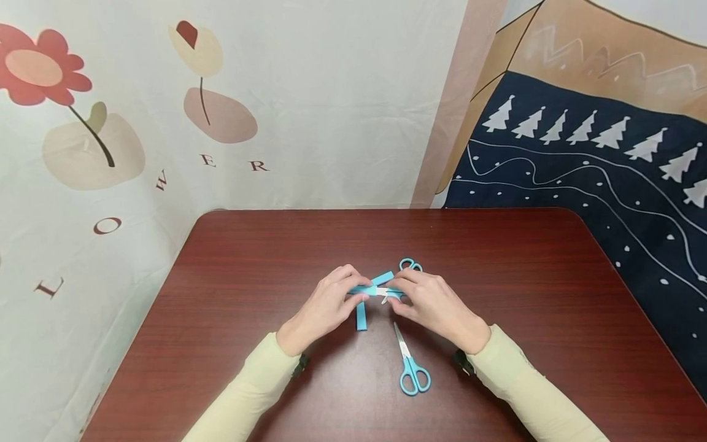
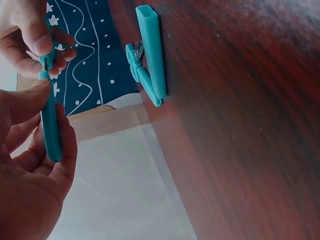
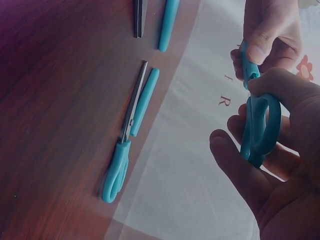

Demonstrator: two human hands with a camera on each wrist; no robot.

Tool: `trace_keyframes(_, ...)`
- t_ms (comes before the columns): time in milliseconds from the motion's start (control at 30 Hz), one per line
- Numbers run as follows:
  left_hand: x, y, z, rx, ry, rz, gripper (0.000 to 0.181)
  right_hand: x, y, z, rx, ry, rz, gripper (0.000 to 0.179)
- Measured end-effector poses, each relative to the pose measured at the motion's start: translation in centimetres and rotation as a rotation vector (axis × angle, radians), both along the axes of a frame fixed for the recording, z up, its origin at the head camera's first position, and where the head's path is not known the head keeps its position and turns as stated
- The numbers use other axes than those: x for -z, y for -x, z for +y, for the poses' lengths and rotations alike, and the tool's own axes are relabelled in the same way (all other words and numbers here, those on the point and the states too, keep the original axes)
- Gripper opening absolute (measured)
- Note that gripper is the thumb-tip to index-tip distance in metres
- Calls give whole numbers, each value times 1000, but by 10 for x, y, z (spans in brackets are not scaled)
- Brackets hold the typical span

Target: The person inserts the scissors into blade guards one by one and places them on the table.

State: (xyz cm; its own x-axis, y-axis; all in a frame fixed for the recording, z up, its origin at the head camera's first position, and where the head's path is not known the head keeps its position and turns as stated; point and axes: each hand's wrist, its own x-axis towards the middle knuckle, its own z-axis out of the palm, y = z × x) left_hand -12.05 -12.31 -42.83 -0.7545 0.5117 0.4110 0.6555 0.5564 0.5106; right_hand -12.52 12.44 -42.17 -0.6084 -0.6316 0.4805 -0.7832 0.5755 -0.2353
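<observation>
My left hand [image 1: 331, 298] pinches a light-blue scissors cover [image 2: 51, 125] between thumb and fingers. Handles of a pair of blue scissors [image 3: 265, 125] are held in my right hand [image 1: 436, 304], with the thumb near the blade end. The blades point left into the cover's mouth, and a short stretch of metal shows between cover and handles. Both hands are close together, raised over the table's middle. Just behind the right hand lies a second pair of scissors [image 1: 407, 264], partly hidden by it. A loose cover [image 1: 382, 278] lies behind the hands, another cover [image 1: 361, 316] in front.
A third pair of scissors [image 1: 411, 368] lies between the forearms, blades bare and pointing away from me. Everything lies on a dark red-brown wooden table [image 1: 265, 245]. A flower-printed cloth [image 1: 331, 110] hangs behind it, and a navy tree-patterned cloth [image 1: 580, 159] hangs at the right.
</observation>
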Motion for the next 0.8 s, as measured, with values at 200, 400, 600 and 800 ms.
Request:
trace_keyframes(200,1,0,1,10,6,31,20,0,0,-1,-12,-6,-3,21)
trace_keyframes(400,1,0,1,8,12,37,20,0,0,-2,-12,-1,-8,20)
trace_keyframes(600,1,0,2,12,20,56,20,1,0,-2,-6,-1,-4,19)
trace_keyframes(800,0,-1,2,12,23,63,20,0,0,-3,-11,4,-1,22)
